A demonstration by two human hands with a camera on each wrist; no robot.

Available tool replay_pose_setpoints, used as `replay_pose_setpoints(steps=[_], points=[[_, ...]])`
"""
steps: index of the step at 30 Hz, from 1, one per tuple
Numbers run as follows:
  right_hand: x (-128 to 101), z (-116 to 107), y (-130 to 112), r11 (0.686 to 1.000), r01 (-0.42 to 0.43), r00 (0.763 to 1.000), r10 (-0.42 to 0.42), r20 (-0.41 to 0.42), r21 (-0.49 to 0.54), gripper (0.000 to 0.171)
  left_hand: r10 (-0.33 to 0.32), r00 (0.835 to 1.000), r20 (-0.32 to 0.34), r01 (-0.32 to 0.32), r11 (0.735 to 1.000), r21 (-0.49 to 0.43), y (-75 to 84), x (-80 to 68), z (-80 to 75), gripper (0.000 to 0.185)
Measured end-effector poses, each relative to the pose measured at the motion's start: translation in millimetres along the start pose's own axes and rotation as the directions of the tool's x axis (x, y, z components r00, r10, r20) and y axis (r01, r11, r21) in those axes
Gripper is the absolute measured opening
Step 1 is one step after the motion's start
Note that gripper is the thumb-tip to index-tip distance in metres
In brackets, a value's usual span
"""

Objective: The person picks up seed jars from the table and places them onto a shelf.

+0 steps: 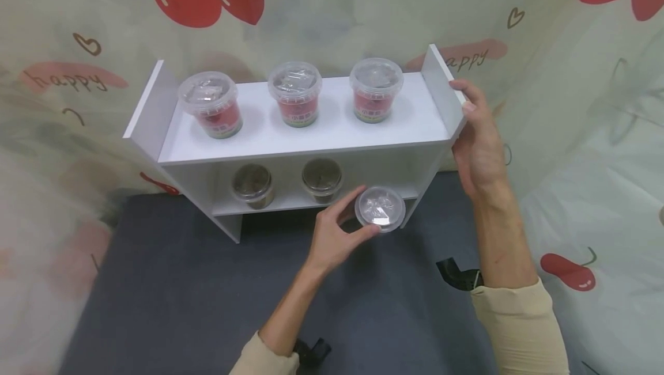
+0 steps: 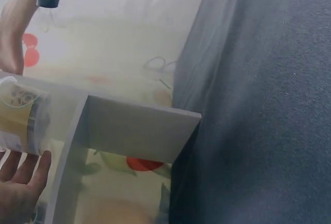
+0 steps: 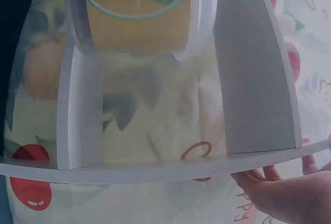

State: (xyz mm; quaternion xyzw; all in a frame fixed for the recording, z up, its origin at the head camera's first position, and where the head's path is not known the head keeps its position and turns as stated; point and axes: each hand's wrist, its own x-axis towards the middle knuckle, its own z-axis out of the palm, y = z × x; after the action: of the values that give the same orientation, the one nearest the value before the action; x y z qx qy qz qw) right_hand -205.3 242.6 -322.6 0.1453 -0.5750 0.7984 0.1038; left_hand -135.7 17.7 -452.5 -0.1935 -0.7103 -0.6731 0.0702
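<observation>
My left hand [image 1: 334,239] holds a clear lidded plastic tub [image 1: 380,208] between thumb and fingers, in front of the lower shelf's right end. In the left wrist view this tub [image 2: 18,118] shows a yellow-brown band, with the fingers [image 2: 40,175] against it. The white shelf unit [image 1: 337,141] has two levels. My right hand [image 1: 479,139] grips its right side panel, thumb on one face and fingers over the edge. Close in the right wrist view, the tub [image 3: 139,32] hangs before the shelf, and the right hand [image 3: 295,193] is at the panel.
Three tubs with red labels, left [image 1: 212,104], middle [image 1: 295,94] and right [image 1: 377,90], stand on the upper shelf. Two brownish tubs, left [image 1: 253,185] and right [image 1: 322,180], stand below. A cherry-printed curtain [image 1: 332,12] hangs behind; the floor [image 1: 207,306] is dark grey.
</observation>
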Motion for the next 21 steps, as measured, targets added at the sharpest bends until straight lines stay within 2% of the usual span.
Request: replay_pose_setpoints(steps=[6,8,15,16,21], points=[[0,2,1,1.0,0.008,1.0,-0.007,-0.011,0.025,0.038,0.063,0.998,0.017,-0.063,0.998,0.031,24.8,8.9,6.6,0.067],[0,1,1,1.0,0.008,1.0,-0.008,-0.008,0.029,0.038,0.08,0.997,0.019,-0.08,0.996,0.035,24.6,12.1,8.7,0.067],[0,1,3,1.0,0.008,1.0,-0.008,-0.005,0.029,0.039,0.076,0.997,0.013,-0.076,0.996,0.036,-9.4,26.9,14.5,0.07],[0,1,3,1.0,0.008,1.0,-0.007,-0.006,0.026,0.039,0.073,0.997,0.01,-0.073,0.996,0.045,-4.9,28.5,14.0,0.07],[0,1,2,1.0,0.01,1.0,-0.01,-0.007,0.01,0.041,0.068,0.998,0.005,-0.068,0.994,0.09,-4.4,36.8,14.8,0.07]])
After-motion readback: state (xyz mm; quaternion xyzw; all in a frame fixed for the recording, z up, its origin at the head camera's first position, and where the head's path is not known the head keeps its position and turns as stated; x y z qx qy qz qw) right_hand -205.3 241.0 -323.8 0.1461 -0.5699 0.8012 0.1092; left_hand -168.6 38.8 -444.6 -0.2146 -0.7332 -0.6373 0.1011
